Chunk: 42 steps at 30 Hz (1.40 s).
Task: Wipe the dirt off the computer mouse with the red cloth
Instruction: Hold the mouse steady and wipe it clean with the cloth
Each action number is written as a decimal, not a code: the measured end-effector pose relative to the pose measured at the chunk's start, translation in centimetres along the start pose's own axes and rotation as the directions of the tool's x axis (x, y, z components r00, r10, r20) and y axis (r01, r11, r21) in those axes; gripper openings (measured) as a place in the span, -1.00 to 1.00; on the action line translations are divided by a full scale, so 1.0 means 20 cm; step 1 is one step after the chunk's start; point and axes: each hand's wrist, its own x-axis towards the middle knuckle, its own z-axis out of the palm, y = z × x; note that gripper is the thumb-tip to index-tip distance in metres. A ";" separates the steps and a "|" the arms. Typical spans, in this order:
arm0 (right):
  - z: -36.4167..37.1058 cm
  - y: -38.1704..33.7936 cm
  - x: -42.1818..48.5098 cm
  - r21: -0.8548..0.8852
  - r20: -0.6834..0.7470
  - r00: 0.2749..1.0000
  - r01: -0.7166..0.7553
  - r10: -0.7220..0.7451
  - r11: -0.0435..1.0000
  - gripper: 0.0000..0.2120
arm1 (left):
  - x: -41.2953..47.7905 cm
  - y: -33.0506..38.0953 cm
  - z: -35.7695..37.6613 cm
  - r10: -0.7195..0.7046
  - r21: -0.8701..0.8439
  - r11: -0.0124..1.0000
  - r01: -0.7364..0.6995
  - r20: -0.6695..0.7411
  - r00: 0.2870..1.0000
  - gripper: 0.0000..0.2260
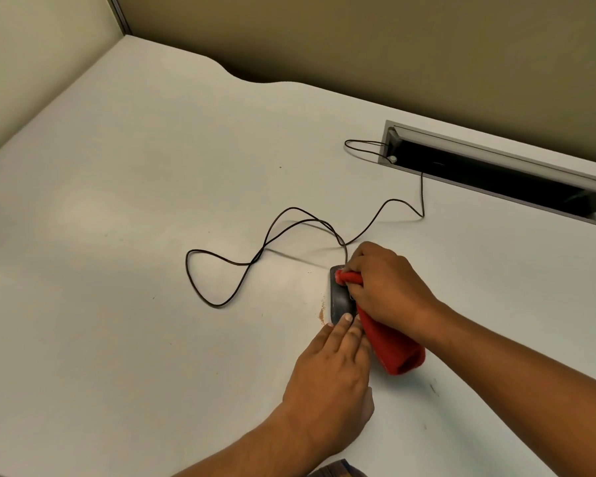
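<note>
A pale desk point(124, 208) fills the view, its far edge wavy; beige partition walls point(358, 39) meet at a metal corner strip point(119, 13); a grey cable tray point(496, 168) sits open at the right; soft light falls on the left.

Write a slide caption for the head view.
Right hand wipes the mouse with a red cloth while the left hand steadies it.
</note>
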 end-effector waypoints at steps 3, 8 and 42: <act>0.03 -0.01 0.10 -0.042 -0.016 1.000 -0.027 0.026 0.999 -0.83 | 0.00 0.01 -0.04 -0.051 -0.004 0.999 0.052 0.051 0.997 -0.38; -0.08 -0.01 0.12 0.005 0.046 0.998 -0.041 0.040 0.999 -0.91 | 0.01 -0.01 -0.06 0.016 0.041 0.999 -0.016 -0.013 1.000 -0.37; 0.08 -0.03 0.08 0.062 -0.021 0.997 -0.067 0.069 0.996 -0.86 | 0.06 0.01 -0.14 -0.024 0.049 0.999 0.009 0.309 0.951 -0.37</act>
